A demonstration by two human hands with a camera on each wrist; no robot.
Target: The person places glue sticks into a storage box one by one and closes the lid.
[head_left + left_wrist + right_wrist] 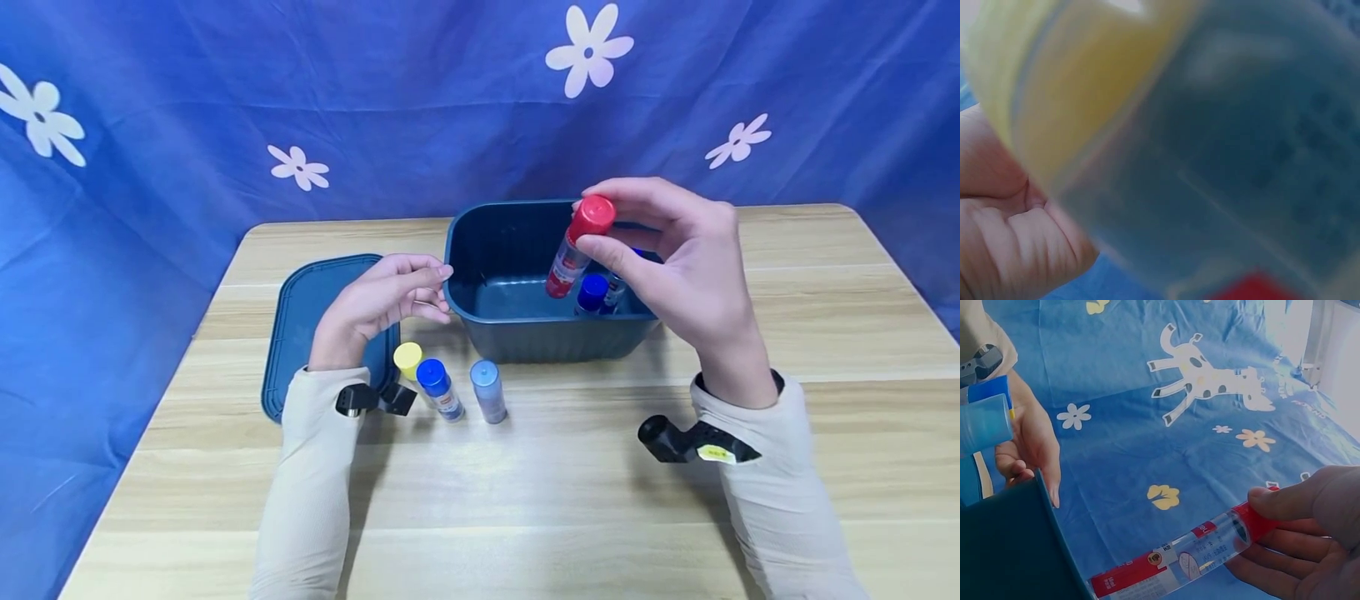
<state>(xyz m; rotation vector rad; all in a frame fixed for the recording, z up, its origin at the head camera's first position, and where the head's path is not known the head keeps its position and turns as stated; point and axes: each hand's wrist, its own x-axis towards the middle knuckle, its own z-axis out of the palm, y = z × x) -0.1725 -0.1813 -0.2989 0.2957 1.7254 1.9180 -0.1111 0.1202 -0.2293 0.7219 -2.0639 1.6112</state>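
My right hand [678, 258] pinches a red-capped glue stick [567, 262] by its cap, thumb on one side and fingers on the other. The clear glue stick tilts, its lower end over the inside of a dark blue plastic bin [551, 340]. At the bin's left end, my left hand [393, 292] holds the rim between thumb and fingers. Inside the bin, on the right, stand glue sticks with blue caps [593, 292], partly hidden by my right hand. Yellow-capped [408, 358], blue-capped [441, 390] and light-blue [489, 392] glue sticks stand upright on the table near my left wrist.
A dark blue lid [303, 325] lies flat on the wooden table [525, 500], partly under my left forearm. Behind the table hangs a blue cloth [420, 100] with white flowers. The yellow-capped glue stick fills much of the left wrist view, blurred.
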